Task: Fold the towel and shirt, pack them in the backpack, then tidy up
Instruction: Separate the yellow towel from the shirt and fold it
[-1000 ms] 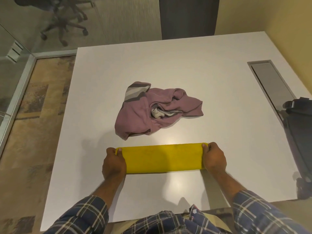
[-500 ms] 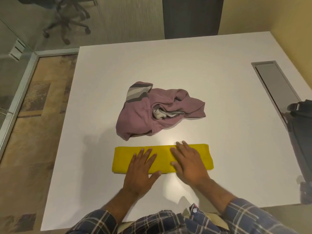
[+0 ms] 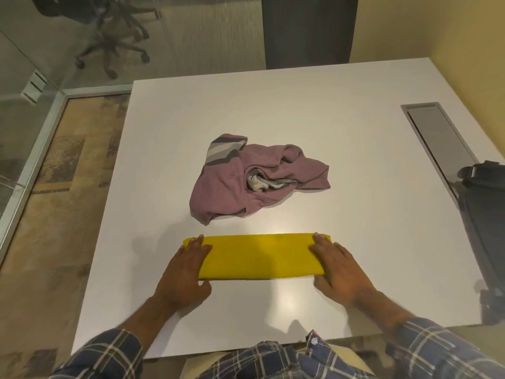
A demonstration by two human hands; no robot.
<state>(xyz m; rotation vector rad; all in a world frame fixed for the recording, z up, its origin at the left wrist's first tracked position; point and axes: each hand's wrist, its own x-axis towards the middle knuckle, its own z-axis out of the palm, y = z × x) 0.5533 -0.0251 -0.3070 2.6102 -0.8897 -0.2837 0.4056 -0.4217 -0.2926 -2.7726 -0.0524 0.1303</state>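
Low in the frame, the left hand (image 3: 182,272) lies flat, fingers straight, on the left end of the yellow towel (image 3: 259,255). The towel is a long folded strip on the white table (image 3: 341,149). It looks soft, light and floppy, so grab both short ends to fold it again. Above it, mid-frame, sits the crumpled purple shirt (image 3: 232,184). The right hand (image 3: 337,272) presses flat on the towel's right end. The black backpack (image 3: 483,214) waits at the right edge.
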